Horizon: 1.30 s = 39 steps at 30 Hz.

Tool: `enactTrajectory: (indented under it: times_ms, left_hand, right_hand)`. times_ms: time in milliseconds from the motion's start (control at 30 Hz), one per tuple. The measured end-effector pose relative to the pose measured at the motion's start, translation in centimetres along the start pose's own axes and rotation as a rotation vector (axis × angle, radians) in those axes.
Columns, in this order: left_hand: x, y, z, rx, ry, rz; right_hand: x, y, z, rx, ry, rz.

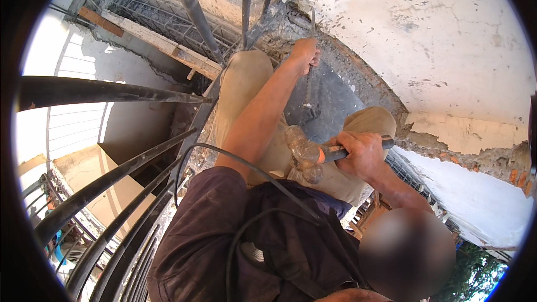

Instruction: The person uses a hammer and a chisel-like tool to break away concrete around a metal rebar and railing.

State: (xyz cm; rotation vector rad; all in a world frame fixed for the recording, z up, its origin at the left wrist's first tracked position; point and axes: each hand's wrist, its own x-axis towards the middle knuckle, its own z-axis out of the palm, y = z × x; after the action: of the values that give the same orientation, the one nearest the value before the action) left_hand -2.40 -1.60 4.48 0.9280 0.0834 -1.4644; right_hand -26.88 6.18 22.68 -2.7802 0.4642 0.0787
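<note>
My left hand (pixel 305 55) is closed around a thin metal chisel (pixel 312 20), which sticks out past my fist toward the broken edge of the wall. A dark streak below the fist may be more of the chisel or its shadow; I cannot tell. In my right hand (pixel 361 154) is a hammer, gripped by its black and orange handle (pixel 334 152). The hammer's worn, dusty head (pixel 304 151) hangs over my lap, apart from the chisel. Both my knees are bent, one on each side of a grey slab (pixel 335 98).
Black metal railing bars (pixel 112 89) run along my left. Beyond them lie exposed rebar (pixel 156 11), a wooden plank (pixel 162 42) and a drop to a lower level. A cracked pale wall (pixel 414 39) with a chipped brick edge rises ahead and right. A black cable (pixel 263 170) crosses my arm.
</note>
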Motion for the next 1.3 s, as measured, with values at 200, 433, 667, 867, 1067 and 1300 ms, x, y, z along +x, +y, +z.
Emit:
enactTrajectory:
  times_ms: [200,433,667,867,1067,1300]
  left_hand:
    - [0.3,0.7,-0.4,0.002,0.038,0.065]
    - [-0.1,0.8,-0.3,-0.026,0.021,0.038]
    - [-0.6,1.3,0.0,-0.015,-0.001,0.018]
    - [-0.7,3.4,-2.0,-0.077,-0.145,-0.040]
    - [-0.9,3.1,-2.0,-0.049,-0.113,-0.026]
    - [-1.3,2.6,-1.4,0.051,-0.054,-0.014]
  right_hand:
    - [0.4,-0.3,-0.4,0.016,-0.001,-0.020]
    - [1.3,-0.8,-0.5,0.030,0.014,-0.072]
    - [1.6,-0.9,-0.2,0.008,0.010,-0.061]
    - [1.9,-1.8,-1.0,0.051,-0.026,-0.087]
    - [2.0,-2.2,-1.1,0.015,0.040,-0.105]
    - [0.6,-1.7,-0.8,0.001,0.015,-0.085]
